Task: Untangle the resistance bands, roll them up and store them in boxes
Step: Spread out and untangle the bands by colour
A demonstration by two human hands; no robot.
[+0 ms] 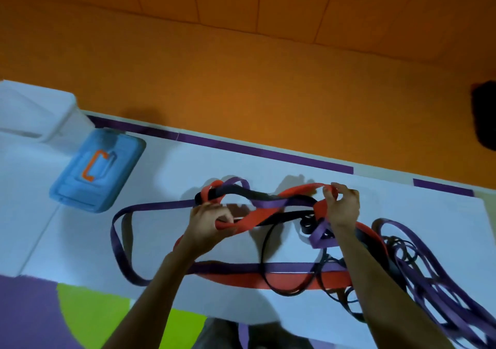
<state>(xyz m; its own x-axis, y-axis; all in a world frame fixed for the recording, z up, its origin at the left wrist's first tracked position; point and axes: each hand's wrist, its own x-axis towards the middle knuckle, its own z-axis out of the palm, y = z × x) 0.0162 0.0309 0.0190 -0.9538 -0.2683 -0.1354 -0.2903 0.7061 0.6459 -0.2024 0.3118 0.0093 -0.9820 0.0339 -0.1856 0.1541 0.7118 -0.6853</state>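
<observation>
A tangle of resistance bands lies on the white table (402,214): a wide red band (268,280), purple bands (150,205) and thin black bands (264,263) looped through one another. My left hand (208,221) grips a stretch of the red band lifted above the table. My right hand (342,205) pinches another part of the red band at the top of a raised loop. Purple and black strands cross between both hands. More purple and black loops pile at the right (429,268).
A blue box lid with an orange handle (98,170) lies at the left. A white container (35,110) stands behind it. An orange wall rises beyond the table's purple-striped far edge. A dark object (484,115) sits at the right edge.
</observation>
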